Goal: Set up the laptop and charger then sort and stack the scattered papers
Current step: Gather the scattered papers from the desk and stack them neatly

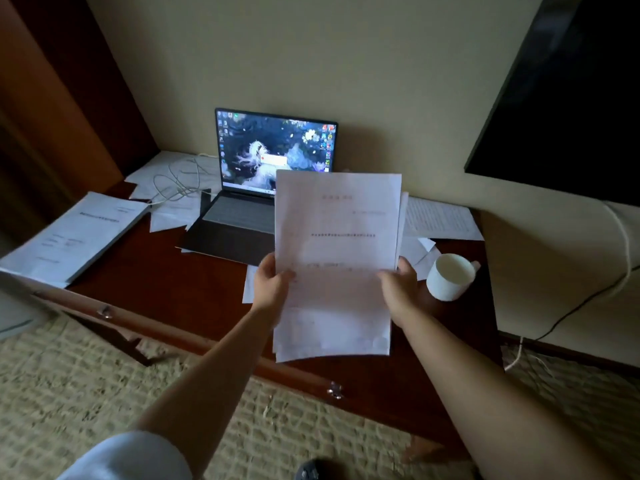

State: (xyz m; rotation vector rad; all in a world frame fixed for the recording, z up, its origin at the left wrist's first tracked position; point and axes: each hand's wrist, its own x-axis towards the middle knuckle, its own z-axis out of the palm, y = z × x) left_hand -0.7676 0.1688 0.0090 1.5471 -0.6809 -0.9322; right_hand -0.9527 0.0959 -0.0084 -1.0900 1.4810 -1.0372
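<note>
Now my left hand (272,284) and right hand (398,285) pinch the paper sheaf (337,258) by its sides, upright above the desk (166,285) before the laptop (263,188); I should square its edges, then lay it on the left stack (74,235).

White sheets with faint lines of dark print (337,244) are seen, held up before a surface (166,282) of dark reddish-brown wood. A stapled white document (74,233) is marked with black text. The laptop (239,223) is shown with a grey keyboard in a dark body, its screen filled with a dark blue picture dotted with white flowers. A white cable (176,185) is looped over white papers (441,216). A plain white cup (448,277) is visible. The carpet (69,382) is patterned in a beige-and-olive grid. The wall (346,64) is pale cream.
</note>
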